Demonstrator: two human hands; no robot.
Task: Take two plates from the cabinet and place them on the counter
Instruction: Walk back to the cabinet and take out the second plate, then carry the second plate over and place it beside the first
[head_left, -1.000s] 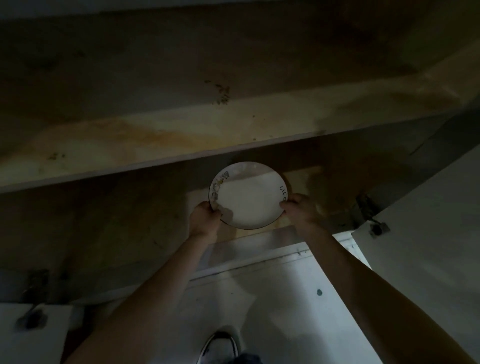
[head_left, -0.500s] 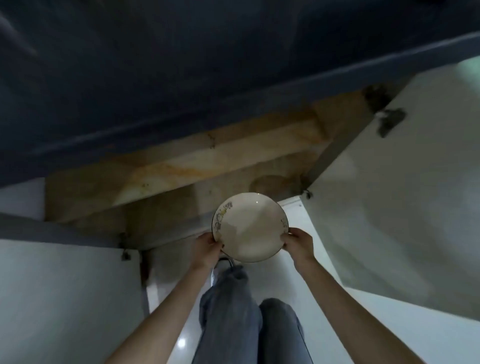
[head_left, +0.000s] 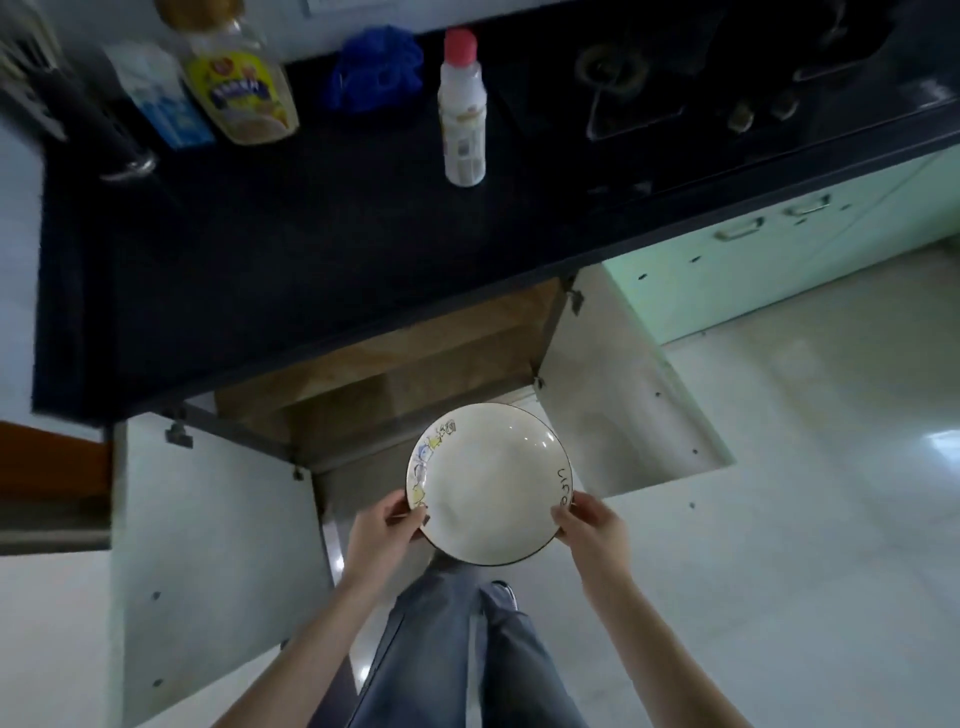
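Observation:
A white plate (head_left: 488, 480) with a dark rim, coloured drawings on its left edge and lettering on its right is held level in front of the open cabinet (head_left: 395, 374). My left hand (head_left: 382, 535) grips its left edge and my right hand (head_left: 592, 527) grips its right edge. Whether there is a second plate stacked beneath it, I cannot tell. The black counter (head_left: 291, 249) lies above and beyond the plate, over the cabinet opening.
On the counter stand a white bottle with a pink cap (head_left: 462, 109), a yellow-labelled bottle (head_left: 241, 78), a blue-and-white carton (head_left: 166, 104) and a blue cloth (head_left: 376, 70). A gas hob (head_left: 727, 83) sits at the right. Both cabinet doors (head_left: 208, 571) hang open. My legs are below.
The plate has come out of the dark cabinet and risen in both hands. My view has lifted from the cabinet interior to above the counter.

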